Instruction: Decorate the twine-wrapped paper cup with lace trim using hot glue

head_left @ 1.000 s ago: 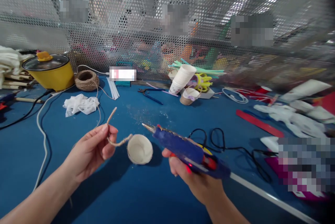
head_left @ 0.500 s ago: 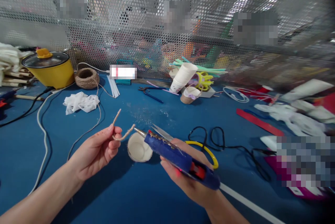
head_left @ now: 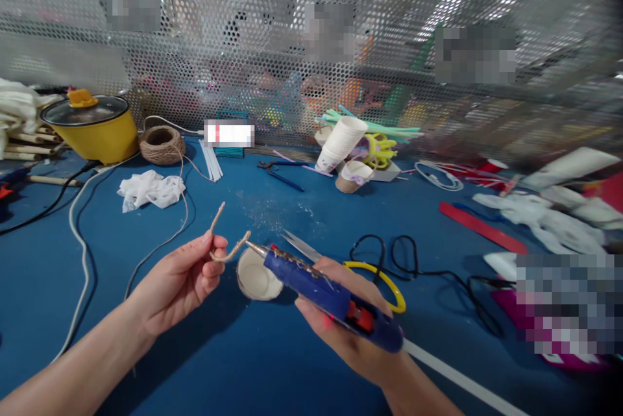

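Observation:
My left hand (head_left: 187, 276) is closed, pinching a short bent piece of twine (head_left: 233, 251) between thumb and fingers; one end points up, the other curves to the right. My right hand (head_left: 341, 322) is wrapped round a blue hot glue gun (head_left: 316, 293) with a red switch and a white glue stick (head_left: 457, 377) out of its back. The metal nozzle is right at the twine's free end; whether they touch I cannot tell. Under the nozzle, a small white paper cup (head_left: 256, 280) stands on the blue table, partly covered by the gun. Scissors (head_left: 302, 246) lie behind my right hand.
A ball of twine (head_left: 162, 145) sits beside a yellow pot (head_left: 100, 137). White crumpled cloth (head_left: 150, 191), pliers (head_left: 281, 174), stacked paper cups (head_left: 341, 143) and a small decorated cup (head_left: 354, 177) are farther back. A black cord (head_left: 438, 272) runs at right, near a red strip (head_left: 481, 226).
The glue gun in my right hand has shifted slightly left and down, its nozzle moving along the twine's end. My left hand has stayed nearly still.

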`<action>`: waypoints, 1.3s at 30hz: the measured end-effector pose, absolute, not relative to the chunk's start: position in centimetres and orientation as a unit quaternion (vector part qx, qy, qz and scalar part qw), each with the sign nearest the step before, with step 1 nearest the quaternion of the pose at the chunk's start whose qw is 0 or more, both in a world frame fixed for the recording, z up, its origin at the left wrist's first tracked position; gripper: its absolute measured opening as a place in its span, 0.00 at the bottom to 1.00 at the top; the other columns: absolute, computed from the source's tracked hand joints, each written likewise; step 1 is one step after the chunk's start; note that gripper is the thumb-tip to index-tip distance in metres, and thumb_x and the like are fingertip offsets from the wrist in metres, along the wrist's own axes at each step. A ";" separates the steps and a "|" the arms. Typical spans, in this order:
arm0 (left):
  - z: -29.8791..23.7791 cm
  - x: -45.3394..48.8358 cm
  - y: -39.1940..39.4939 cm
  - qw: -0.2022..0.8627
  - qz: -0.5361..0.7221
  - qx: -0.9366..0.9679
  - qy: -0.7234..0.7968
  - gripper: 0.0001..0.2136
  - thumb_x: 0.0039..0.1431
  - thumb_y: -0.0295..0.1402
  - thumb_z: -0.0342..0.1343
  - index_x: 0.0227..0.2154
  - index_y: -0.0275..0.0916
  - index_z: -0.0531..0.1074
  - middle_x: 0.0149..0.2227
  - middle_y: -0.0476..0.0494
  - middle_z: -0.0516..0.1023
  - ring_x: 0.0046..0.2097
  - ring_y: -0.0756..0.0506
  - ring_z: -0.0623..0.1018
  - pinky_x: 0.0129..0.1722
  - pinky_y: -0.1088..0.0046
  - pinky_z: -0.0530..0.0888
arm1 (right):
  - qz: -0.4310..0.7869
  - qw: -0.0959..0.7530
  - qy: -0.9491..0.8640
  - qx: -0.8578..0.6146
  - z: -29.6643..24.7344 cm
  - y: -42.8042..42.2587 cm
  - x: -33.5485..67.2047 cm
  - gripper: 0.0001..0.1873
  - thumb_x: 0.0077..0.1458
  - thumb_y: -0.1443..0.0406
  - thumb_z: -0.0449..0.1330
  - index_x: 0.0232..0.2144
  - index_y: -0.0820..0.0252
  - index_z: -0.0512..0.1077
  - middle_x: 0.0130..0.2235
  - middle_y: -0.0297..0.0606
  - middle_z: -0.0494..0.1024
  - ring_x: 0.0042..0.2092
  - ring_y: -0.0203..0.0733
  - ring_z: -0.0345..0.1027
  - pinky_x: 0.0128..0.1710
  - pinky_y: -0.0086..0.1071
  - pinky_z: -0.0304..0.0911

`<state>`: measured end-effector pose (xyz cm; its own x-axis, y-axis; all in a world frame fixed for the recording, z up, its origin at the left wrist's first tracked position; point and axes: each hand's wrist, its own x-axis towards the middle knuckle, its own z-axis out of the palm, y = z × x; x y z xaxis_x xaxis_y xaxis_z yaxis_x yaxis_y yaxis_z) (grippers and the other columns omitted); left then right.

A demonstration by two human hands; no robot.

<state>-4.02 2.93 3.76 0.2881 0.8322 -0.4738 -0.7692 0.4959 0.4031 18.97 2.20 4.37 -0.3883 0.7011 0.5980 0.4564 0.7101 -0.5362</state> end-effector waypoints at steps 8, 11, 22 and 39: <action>3.8 -3.9 2.9 0.800 0.500 0.046 0.328 0.23 0.66 0.23 0.36 0.24 0.24 0.75 0.17 0.46 0.68 0.16 0.56 0.71 0.15 0.86 0.71 | 0.123 0.451 -0.804 -0.368 4.3 2.2 18.9 0.05 0.52 0.67 0.60 0.30 0.54 0.66 0.24 0.29 0.72 0.23 0.36 0.67 0.23 0.29 0.65; 3.7 -3.9 2.9 0.802 0.495 0.049 0.330 0.23 0.66 0.24 0.36 0.24 0.24 0.75 0.16 0.47 0.67 0.17 0.56 0.71 0.16 0.85 0.72 | 0.120 0.458 -0.802 -0.364 4.3 2.3 18.9 0.04 0.51 0.67 0.60 0.30 0.54 0.67 0.24 0.30 0.73 0.23 0.36 0.68 0.23 0.29 0.65; 3.7 -3.8 2.8 0.797 0.496 0.055 0.341 0.24 0.66 0.25 0.35 0.25 0.26 0.75 0.17 0.47 0.67 0.17 0.56 0.70 0.16 0.85 0.71 | 0.156 0.416 -0.819 -0.362 4.0 2.2 19.0 0.06 0.52 0.67 0.59 0.29 0.55 0.64 0.25 0.30 0.71 0.25 0.35 0.69 0.24 0.27 0.65; 3.9 -3.8 2.8 0.795 0.493 0.057 0.349 0.20 0.66 0.23 0.37 0.25 0.27 0.73 0.18 0.48 0.67 0.17 0.57 0.69 0.15 0.87 0.70 | 0.149 0.427 -0.818 -0.354 3.9 2.1 19.2 0.09 0.51 0.69 0.60 0.33 0.53 0.64 0.27 0.29 0.73 0.26 0.34 0.70 0.26 0.27 0.66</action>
